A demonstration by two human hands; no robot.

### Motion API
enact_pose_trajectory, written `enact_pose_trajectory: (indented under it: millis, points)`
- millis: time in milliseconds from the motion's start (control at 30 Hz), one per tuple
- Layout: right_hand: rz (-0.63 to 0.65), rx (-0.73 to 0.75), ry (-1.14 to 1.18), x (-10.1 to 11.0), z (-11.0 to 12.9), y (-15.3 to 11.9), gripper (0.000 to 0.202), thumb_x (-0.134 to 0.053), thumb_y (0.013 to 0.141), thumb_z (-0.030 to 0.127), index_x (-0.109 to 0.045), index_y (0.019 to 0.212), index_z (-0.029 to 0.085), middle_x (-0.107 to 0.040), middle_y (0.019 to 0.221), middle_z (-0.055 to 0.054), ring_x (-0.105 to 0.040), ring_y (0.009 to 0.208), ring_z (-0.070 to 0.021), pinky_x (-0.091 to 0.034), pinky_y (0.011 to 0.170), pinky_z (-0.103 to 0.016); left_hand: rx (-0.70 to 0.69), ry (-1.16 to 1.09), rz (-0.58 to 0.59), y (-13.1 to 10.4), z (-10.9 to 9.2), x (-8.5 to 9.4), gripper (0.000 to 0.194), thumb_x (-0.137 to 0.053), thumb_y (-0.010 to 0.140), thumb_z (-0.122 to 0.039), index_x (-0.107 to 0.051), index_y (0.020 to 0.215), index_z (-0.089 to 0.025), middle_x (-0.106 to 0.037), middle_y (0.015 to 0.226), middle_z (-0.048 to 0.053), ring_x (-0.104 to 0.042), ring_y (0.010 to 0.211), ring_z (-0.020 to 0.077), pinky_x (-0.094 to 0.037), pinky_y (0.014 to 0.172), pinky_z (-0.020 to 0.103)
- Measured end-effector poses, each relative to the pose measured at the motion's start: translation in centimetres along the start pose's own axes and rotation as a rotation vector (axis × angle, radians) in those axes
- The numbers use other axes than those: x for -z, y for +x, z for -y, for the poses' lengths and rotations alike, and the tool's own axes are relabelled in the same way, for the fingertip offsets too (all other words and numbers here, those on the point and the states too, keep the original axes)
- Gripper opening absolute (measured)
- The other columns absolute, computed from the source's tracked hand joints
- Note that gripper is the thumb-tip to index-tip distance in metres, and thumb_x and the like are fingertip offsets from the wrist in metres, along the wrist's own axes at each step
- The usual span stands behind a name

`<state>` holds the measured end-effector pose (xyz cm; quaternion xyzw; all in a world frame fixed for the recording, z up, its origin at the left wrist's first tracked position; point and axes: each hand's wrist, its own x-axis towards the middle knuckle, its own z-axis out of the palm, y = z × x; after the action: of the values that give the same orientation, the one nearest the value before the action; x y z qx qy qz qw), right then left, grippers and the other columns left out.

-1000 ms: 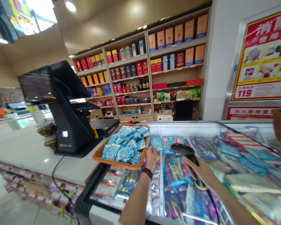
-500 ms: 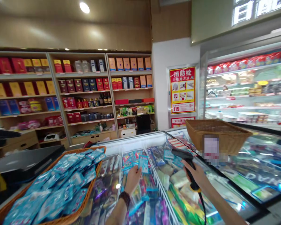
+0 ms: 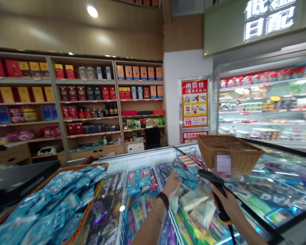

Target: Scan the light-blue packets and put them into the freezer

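My left hand [image 3: 171,185], with a dark beaded bracelet at the wrist, is over the freezer's wire divider. Its fingers are closed on a light-blue packet [image 3: 180,173], partly hidden by the hand and hard to tell from other blue packets [image 3: 190,182] just beyond. My right hand [image 3: 225,199] grips a black handheld barcode scanner [image 3: 215,185] with a yellow-trimmed base and a cable hanging down. The scanner's head points left toward the blue packets. In the middle compartment, blue-and-red packets [image 3: 139,178] lie at the far end.
At left, an orange-brown wicker tray [image 3: 90,207] holds many blue packets. A brown wicker basket [image 3: 206,146] stands on the freezer's glass at right. White wire dividers [image 3: 172,221] separate frozen goods. Shelves [image 3: 86,81] of boxes and bottles stand behind, with a refrigerated display [image 3: 265,102] at right.
My left hand has moved right from the middle compartment to above the divider, with the light-blue packet. My right hand and scanner have shifted slightly right and down in view. The view has turned slightly.
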<state>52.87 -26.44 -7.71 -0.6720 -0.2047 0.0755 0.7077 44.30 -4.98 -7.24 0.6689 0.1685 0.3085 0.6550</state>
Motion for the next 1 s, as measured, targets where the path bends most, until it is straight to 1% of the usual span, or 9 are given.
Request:
enact_pose_trajectory:
  millis: [100,200,300,433,533,667,767,867,1000]
  points:
    - [0.048,0.023,-0.025,-1.5,0.2,-0.3,0.053,-0.074,0.069,0.072,-0.056,0.057,0.023,-0.052,0.044,0.003,-0.046,0.036,-0.0115,-0.035,0.038,-0.027,0.010,-0.059,-0.022,-0.9,-1.1,1.3,0.055,-0.076,0.071,-0.013,-0.070,0.126,-0.021,-0.063,0.143,0.019,-0.066,0.125,0.0295,-0.056,0.097,0.038]
    - [0.093,0.013,-0.013,-3.8,0.7,-0.9,0.056,-0.072,0.066,0.076,-0.057,0.058,0.023,-0.052,0.042,0.003,-0.045,0.034,-0.0115,-0.035,0.037,-0.027,-0.078,0.004,-0.042,-2.4,-2.0,4.3,0.055,-0.073,0.078,-0.016,-0.067,0.132,-0.022,-0.058,0.150,0.017,-0.057,0.138,0.0310,-0.051,0.110,0.043]
    - [0.161,-0.005,-0.018,-7.1,1.2,-1.6,0.056,-0.074,0.064,0.076,-0.058,0.058,0.023,-0.056,0.045,0.001,-0.047,0.034,-0.0120,-0.036,0.036,-0.027,-0.192,0.159,-0.122,-4.5,-2.7,8.8,0.046,-0.070,0.080,-0.017,-0.070,0.126,-0.023,-0.062,0.145,0.015,-0.061,0.132,0.0292,-0.047,0.114,0.046]
    - [0.296,-0.008,0.020,-12.5,1.3,-3.0,0.054,-0.074,0.067,0.073,-0.059,0.058,0.022,-0.055,0.044,0.001,-0.047,0.034,-0.0125,-0.037,0.036,-0.028,-0.342,0.435,-0.282,-7.8,-4.4,16.1,0.040,-0.064,0.080,-0.013,-0.073,0.118,-0.023,-0.068,0.134,0.014,-0.061,0.128,0.0292,-0.045,0.115,0.048]
    - [0.424,-0.009,0.097,-16.8,1.4,-4.4,0.052,-0.076,0.067,0.071,-0.058,0.059,0.023,-0.056,0.046,0.002,-0.046,0.033,-0.0122,-0.036,0.035,-0.027,-0.389,0.637,-0.416,-10.6,-6.2,21.3,0.041,-0.059,0.080,-0.007,-0.072,0.117,-0.020,-0.069,0.127,0.014,-0.062,0.124,0.0276,-0.044,0.115,0.045]
    - [0.591,-0.013,0.140,-21.8,2.2,-7.2,0.051,-0.076,0.071,0.070,-0.056,0.060,0.024,-0.053,0.043,0.003,-0.046,0.032,-0.0120,-0.036,0.035,-0.027,-0.336,0.906,-0.615,-14.4,-8.6,27.3,0.039,-0.058,0.081,-0.006,-0.071,0.115,-0.018,-0.068,0.126,0.016,-0.061,0.123,0.0295,-0.043,0.114,0.046]
    - [0.688,-0.001,0.147,-24.9,2.6,-9.3,0.053,-0.074,0.073,0.071,-0.055,0.059,0.024,-0.049,0.039,0.004,-0.044,0.031,-0.0120,-0.034,0.036,-0.027,-0.205,1.109,-0.706,-17.2,-9.6,30.8,0.038,-0.060,0.083,-0.011,-0.068,0.121,-0.016,-0.065,0.133,0.019,-0.057,0.130,0.0336,-0.040,0.116,0.049]
    - [0.768,0.031,0.150,-26.9,2.5,-10.9,0.052,-0.074,0.075,0.069,-0.055,0.059,0.023,-0.053,0.044,0.004,-0.044,0.031,-0.0110,-0.034,0.036,-0.027,-0.076,1.279,-0.778,-19.4,-9.8,33.2,0.043,-0.064,0.086,-0.018,-0.065,0.129,-0.013,-0.058,0.145,0.023,-0.046,0.142,0.0395,-0.031,0.121,0.056]
    - [0.802,0.040,0.133,-27.7,1.9,-11.8,0.054,-0.075,0.074,0.071,-0.055,0.060,0.023,-0.053,0.047,0.004,-0.043,0.031,-0.0095,-0.033,0.035,-0.026,-0.063,1.349,-0.795,-21.5,-10.2,35.2,0.044,-0.053,0.093,-0.019,-0.062,0.136,-0.015,-0.056,0.149,0.020,-0.043,0.146,0.0354,-0.031,0.122,0.053]
